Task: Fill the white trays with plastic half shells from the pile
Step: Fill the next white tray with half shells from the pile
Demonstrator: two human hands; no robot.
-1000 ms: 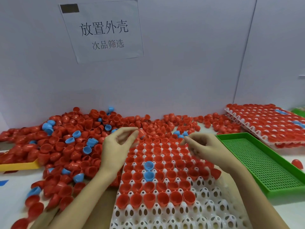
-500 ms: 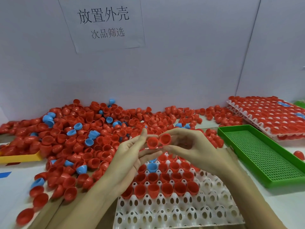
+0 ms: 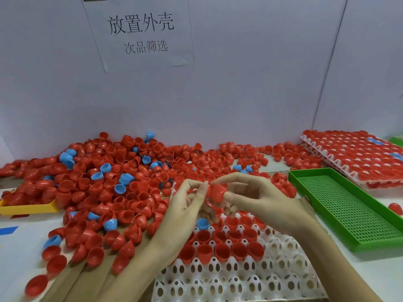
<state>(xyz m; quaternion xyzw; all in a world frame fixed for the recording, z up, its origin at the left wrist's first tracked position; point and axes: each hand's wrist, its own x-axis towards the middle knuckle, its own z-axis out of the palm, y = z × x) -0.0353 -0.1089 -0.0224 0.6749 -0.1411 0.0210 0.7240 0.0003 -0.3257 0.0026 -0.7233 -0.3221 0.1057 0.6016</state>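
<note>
A white tray (image 3: 237, 282) lies in front of me, its far rows filled with red half shells and one blue shell (image 3: 202, 223); its near rows show bare sockets. A big pile of red and blue half shells (image 3: 122, 182) spreads across the left and back of the table. My left hand (image 3: 185, 205) and my right hand (image 3: 259, 199) meet above the tray's far end. Both pinch a red half shell (image 3: 216, 191) between their fingertips, dome side toward me. Whether it is one shell or two nested ones I cannot tell.
A green perforated tray (image 3: 349, 205) lies to the right of the white tray. Stacked filled white trays (image 3: 357, 158) stand at the far right. A yellow tray edge (image 3: 28, 209) shows at the left under the pile. A paper sign hangs on the grey wall behind.
Both hands came from the pile and met over the tray. Two open-side-up shells seen between the fingertips half a second ago now appear as one red dome held together.
</note>
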